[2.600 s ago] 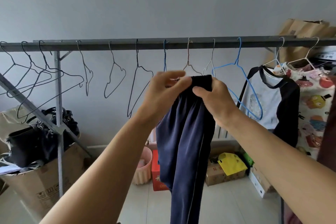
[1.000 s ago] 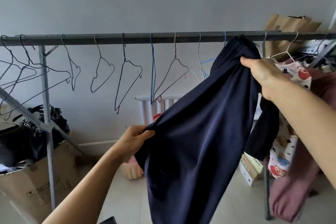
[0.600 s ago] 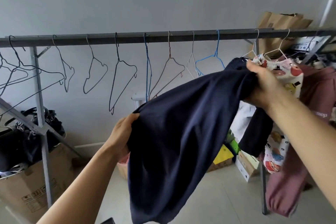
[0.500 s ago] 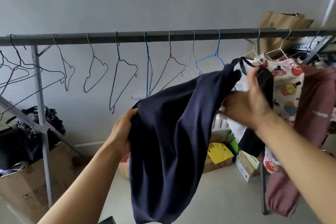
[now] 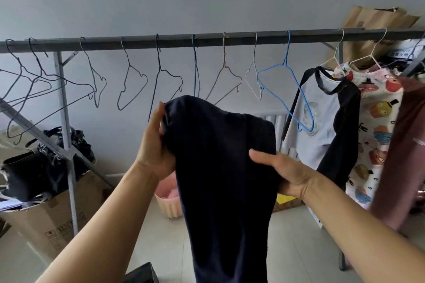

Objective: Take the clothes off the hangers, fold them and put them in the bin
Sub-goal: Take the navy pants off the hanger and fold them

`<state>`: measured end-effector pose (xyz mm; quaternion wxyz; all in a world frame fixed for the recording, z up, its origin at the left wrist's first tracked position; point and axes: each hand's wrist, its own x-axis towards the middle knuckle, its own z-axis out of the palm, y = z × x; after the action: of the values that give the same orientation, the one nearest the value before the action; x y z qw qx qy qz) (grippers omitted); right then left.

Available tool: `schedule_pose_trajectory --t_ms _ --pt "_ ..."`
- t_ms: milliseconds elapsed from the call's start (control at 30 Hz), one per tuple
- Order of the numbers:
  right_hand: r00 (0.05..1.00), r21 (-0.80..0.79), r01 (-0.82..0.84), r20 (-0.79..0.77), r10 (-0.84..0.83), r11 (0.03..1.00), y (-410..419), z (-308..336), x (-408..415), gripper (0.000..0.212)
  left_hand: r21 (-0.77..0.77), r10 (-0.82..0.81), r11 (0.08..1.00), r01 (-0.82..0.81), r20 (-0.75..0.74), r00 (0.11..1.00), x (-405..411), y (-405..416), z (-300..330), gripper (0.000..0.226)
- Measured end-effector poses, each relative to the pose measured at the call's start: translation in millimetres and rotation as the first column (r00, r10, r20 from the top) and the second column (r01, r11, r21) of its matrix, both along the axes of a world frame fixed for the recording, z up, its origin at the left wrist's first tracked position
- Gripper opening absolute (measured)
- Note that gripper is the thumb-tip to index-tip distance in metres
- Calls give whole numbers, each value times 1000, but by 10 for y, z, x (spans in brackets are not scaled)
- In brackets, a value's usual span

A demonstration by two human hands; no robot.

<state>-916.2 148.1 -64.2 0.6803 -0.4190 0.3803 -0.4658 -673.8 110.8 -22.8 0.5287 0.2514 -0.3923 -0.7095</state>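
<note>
The right hand has dropped, gripping navy trousers beside left hand.

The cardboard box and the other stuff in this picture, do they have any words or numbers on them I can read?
Nothing here can be read for sure.
Cardboard box: small printed marks near the bottom, too blurred to read.
White label behind the rail on the right: dark characters, too small and blurred to read.
White T-shirt: a round print, no clear letters.
Patterned shirt: cartoon pictures only.

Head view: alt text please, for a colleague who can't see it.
Both hands, left and right, hold dark navy trousers folded over in front of a rail of empty hangers; a raglan shirt hangs at right.
</note>
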Motion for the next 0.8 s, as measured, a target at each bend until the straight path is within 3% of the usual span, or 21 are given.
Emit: schedule_pose_trajectory --t_ms 33,133,233,300,400,433,467,533,600,667,733,800 --pt "998 2 30 -55 -30 1000 -12 17 15 50 -37 -25 999 28 76 997 17 12 -31 41" --pt "985 28 168 -32 -167 985 -97 167 -55 34 -104 31 994 13 405 914 87 -19 -157 36" --pt "973 -55 216 -71 -220 975 -129 328 -111 16 -128 171 984 -122 506 846 198 -79 -72 22" --pt "964 -125 243 -76 -254 962 -143 430 -102 10 -142 214 976 -166 465 859 251 -126 67 19" --pt "972 -161 232 15 -233 959 -148 594 -65 20 -51 96 995 -90 137 986 242 -132 118 20" --pt "985 -160 172 46 -167 972 -139 626 -57 27 -32 35 999 -30 163 986 219 -110 70 30" --pt "995 -162 95 11 -94 982 -127 621 -43 32 -34 -37 998 48 283 958 181 -94 -11 37" --pt "974 -157 -47 -225 11 986 -114 525 -27 34 -82 -90 985 151 502 860 140 -68 -142 43" --pt "916 -152 6 -395 -66 988 -157 462 -77 34 -103 -12 992 69 478 878 142 -104 -144 37" --pt "926 -174 141 -325 -192 975 -215 506 -120 31 -68 28 998 -6 316 948 157 -143 -95 31" --pt "961 -192 217 -129 -244 957 -261 586 -157 38 -75 -33 996 48 188 982 152 -175 -41 33" --pt "973 -213 165 -123 -194 963 -262 582 -155 49 -128 -84 984 124 280 956 89 -162 -3 36"
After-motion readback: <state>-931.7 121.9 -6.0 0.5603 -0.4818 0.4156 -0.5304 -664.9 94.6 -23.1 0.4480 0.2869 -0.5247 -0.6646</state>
